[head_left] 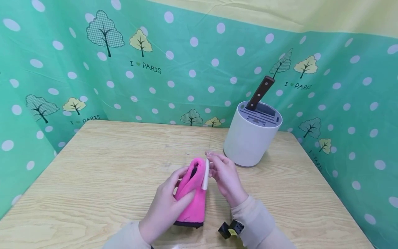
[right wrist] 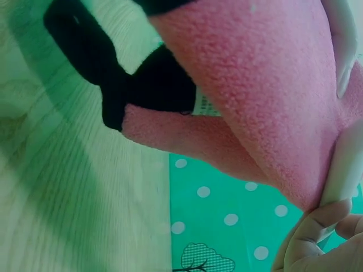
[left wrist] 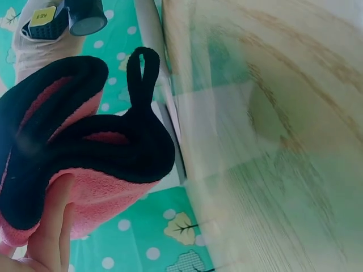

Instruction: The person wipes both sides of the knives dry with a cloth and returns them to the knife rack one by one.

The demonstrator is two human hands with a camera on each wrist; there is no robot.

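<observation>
From my end I see the left hand (head_left: 168,200) with its fingers bent round the cloth (head_left: 197,207), the thumb laid across the near face and the other fingers on the far-left side, so the grip is only as wide as the bundle. The right hand (head_left: 227,176) has its fingers nearly closed, thumb and fingertips pinching the upper end of a slim white strip (head_left: 205,176), which lies along the cloth's right side. The cloth is bright pink with a fluffy pile, folded into a narrow bundle; its far end rounds over in a soft fold, with a slit of black showing inside. Black edging (head_left: 188,224) trims the near end, and my left wrist view shows it curving in several layers with pink between them and a black loop (left wrist: 140,102) standing out. The right wrist view gives me a small printed label (right wrist: 205,106) too, its print unreadable. The bundle is over the near middle of the worktop (head_left: 93,173); I can't tell whether it touches. A camera (head_left: 237,226) sits at the right sleeve (head_left: 261,221). Beyond, to the right, stands a white block (head_left: 248,138) holding a brown-handled knife (head_left: 262,92), and a green dotted curtain (head_left: 186,55) hangs behind.
</observation>
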